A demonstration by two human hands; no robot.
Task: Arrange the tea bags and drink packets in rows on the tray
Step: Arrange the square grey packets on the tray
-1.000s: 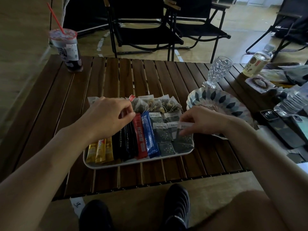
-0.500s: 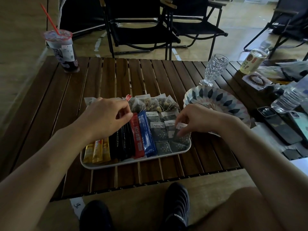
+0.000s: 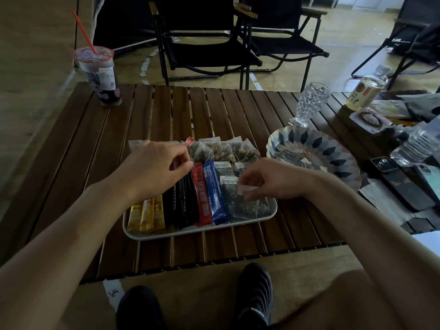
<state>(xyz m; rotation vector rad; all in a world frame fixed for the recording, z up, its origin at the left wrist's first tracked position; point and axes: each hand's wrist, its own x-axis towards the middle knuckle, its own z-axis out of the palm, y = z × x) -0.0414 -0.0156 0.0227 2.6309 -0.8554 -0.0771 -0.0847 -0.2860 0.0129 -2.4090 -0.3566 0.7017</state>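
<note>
The right hand (image 3: 273, 179), thumb and forefinger pinching its pale top edge, has lowered the clear tea bag sachet (image 3: 252, 207) into the white tray's (image 3: 190, 233) near right corner, filling out that row, while the left hand (image 3: 154, 170) stays pinching the black stick packets' (image 3: 183, 206) tops.

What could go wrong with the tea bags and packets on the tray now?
1. The right hand pinches a tea bag at the near right corner of the tray; let go carelessly, it might slip over the low rim.
2. The left hand pinches at the tops of the black packets; a tug could knock the red packet and blue packet crooked.
3. The right arm passes close to the patterned plate; a bump could shove it.
</note>
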